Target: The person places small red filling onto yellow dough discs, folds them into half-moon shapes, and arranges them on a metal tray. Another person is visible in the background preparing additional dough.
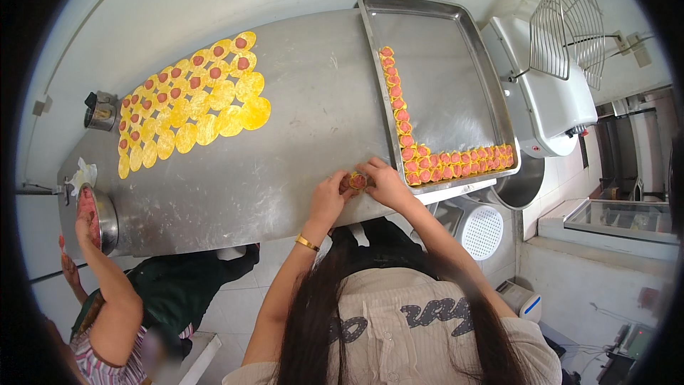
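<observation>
Between my two hands, just above the near edge of the steel table (299, 114), is a small dumpling (358, 181) with a yellow wrapper and pink filling. My left hand (332, 196) closes round its left side, and the fingers of my right hand (385, 184) press on its other side. Close to my right hand lies a large metal tray (449, 64). Finished-looking dumplings (426, 164) line its left side and near side. Round yellow wrappers (210, 128) lie in overlapping rows on the far left of the table, many topped with a ball of pink filling (195, 83).
At the left, a co-worker's hand (87, 224) is in a metal bowl (107, 219) of pink filling. A metal cup (100, 113) stands near the wall. Right of the tray are a white appliance (545, 93) and a wire basket (570, 28). A white perforated stool (482, 232) stands below.
</observation>
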